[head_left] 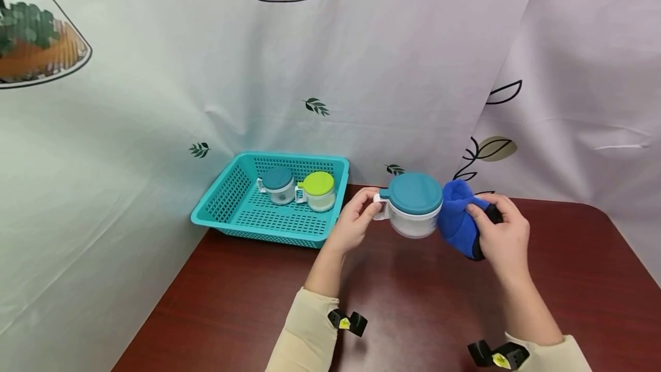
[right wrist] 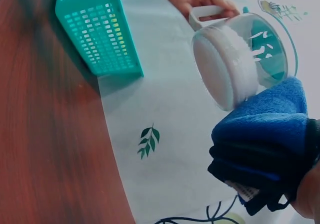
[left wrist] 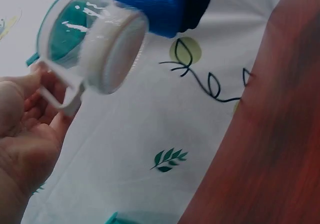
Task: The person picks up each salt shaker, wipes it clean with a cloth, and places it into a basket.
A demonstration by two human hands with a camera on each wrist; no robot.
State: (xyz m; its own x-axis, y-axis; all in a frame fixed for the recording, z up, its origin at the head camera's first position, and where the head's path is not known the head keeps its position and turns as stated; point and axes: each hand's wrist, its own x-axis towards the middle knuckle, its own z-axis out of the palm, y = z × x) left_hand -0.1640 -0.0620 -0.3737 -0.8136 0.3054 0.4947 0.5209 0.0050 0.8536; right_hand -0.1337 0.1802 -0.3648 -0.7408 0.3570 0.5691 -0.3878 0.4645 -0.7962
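My left hand (head_left: 356,220) grips the white handle of a clear seasoning jar (head_left: 415,224) with a teal lid, held up over the table. White contents fill the lower part of the jar (left wrist: 107,48), seen through its wall in the left wrist view. On the jar's other side, my right hand (head_left: 503,237) holds a blue and black cloth (head_left: 457,220) bunched between thumb and fingers. The cloth (right wrist: 265,116) lies against the jar's side in the right wrist view. Most of the right hand is hidden behind the cloth there.
A turquoise perforated basket (head_left: 222,227) stands at the back left of the dark red table (head_left: 248,291). In it are a teal-lidded jar (head_left: 279,185) and a lime-lidded jar (head_left: 319,191). A white printed curtain (head_left: 392,73) hangs behind and at the left.
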